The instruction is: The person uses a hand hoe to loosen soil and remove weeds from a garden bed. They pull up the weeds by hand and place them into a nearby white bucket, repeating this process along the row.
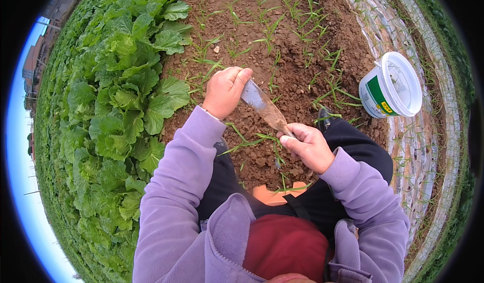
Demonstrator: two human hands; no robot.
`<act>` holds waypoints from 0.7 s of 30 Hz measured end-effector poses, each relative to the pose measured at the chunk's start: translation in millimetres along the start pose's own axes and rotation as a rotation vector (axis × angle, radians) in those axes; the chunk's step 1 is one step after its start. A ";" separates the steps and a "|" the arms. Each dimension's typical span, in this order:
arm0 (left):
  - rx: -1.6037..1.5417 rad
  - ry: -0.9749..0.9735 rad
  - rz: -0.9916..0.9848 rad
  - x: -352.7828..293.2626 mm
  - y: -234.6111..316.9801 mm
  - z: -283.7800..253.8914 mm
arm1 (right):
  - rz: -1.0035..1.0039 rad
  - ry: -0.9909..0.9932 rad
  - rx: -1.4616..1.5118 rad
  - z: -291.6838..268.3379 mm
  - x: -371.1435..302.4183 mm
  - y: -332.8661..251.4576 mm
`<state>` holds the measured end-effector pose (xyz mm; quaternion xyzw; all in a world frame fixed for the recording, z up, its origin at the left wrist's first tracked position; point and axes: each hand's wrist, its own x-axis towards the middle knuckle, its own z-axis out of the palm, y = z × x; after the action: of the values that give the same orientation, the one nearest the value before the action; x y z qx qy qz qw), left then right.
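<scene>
A metal hand trowel (263, 104) slants between my two hands over the soil. Its blade is pale grey towards the left and smeared with brown earth towards the right, where it narrows. My left hand (225, 91) is closed at the wider upper end, the thumb lying along its edge. With thumb and fingers, my right hand (307, 146) grips the narrow lower end. Part of the trowel is hidden inside both hands. Beneath it lies loose, clumped brown soil (254, 159) with thin green seedlings (247, 140).
To the left grow dense leafy green vegetables (126, 81). A white lidded bucket (373, 94) with a green label stands at the right, beside strips of plastic sheeting (408, 157). Grass-like seedlings (267, 33) stand in rows ahead. An orange seat (275, 196) shows between my legs.
</scene>
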<state>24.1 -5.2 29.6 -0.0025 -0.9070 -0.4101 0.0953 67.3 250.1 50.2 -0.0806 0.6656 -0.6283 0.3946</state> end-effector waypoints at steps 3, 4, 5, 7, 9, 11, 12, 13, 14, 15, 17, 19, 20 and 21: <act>-0.290 0.201 0.050 2.3 -5.9 7.6 | 0.029 -0.029 0.052 0.4 -0.5 -2.3; -0.440 0.234 -0.064 6.8 -9.0 5.4 | 0.025 -0.029 0.070 0.4 -1.0 -3.0; -0.502 0.237 -0.125 7.7 -11.5 1.8 | 0.041 -0.029 0.081 0.0 -1.5 -3.4; -0.606 0.208 -0.253 8.8 -15.6 -11.2 | -0.003 -0.015 0.126 -1.8 -2.0 -4.1; -0.502 0.023 -0.328 4.1 -15.0 -19.3 | -0.013 0.005 0.162 -4.2 -1.5 -3.9; -0.377 -0.124 -0.361 -2.9 -10.4 -20.7 | 0.003 0.028 0.193 -6.4 0.1 -2.3; -0.343 -0.001 -0.127 -6.6 -4.8 -9.3 | -0.010 0.032 0.187 -6.6 1.4 -1.0; -0.237 -0.002 -0.049 -9.8 -0.3 -3.3 | -0.012 0.032 0.182 -6.5 2.1 0.5; -0.131 -0.002 0.029 -12.3 3.4 1.5 | -0.015 0.034 0.181 -6.1 3.1 1.8; -0.019 0.016 0.144 -12.4 6.0 5.0 | -0.011 0.034 0.179 -5.8 3.8 2.9; 0.010 0.018 0.131 -11.6 9.2 11.2 | -0.002 0.047 0.185 -5.0 4.1 4.2; -0.051 0.000 0.077 -10.4 7.8 10.5 | 0.006 0.043 0.183 -4.4 3.8 3.8; -0.131 -0.028 0.011 -9.3 5.9 9.0 | 0.006 0.034 0.177 -4.3 3.4 3.0; -0.215 -0.039 -0.023 -8.0 3.5 8.1 | 0.020 0.031 0.166 -4.2 3.1 2.1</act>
<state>30.9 3.8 25.5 -0.0102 -0.8595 -0.5060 0.0719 63.3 251.9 46.6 -0.0313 0.6181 -0.6786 0.3956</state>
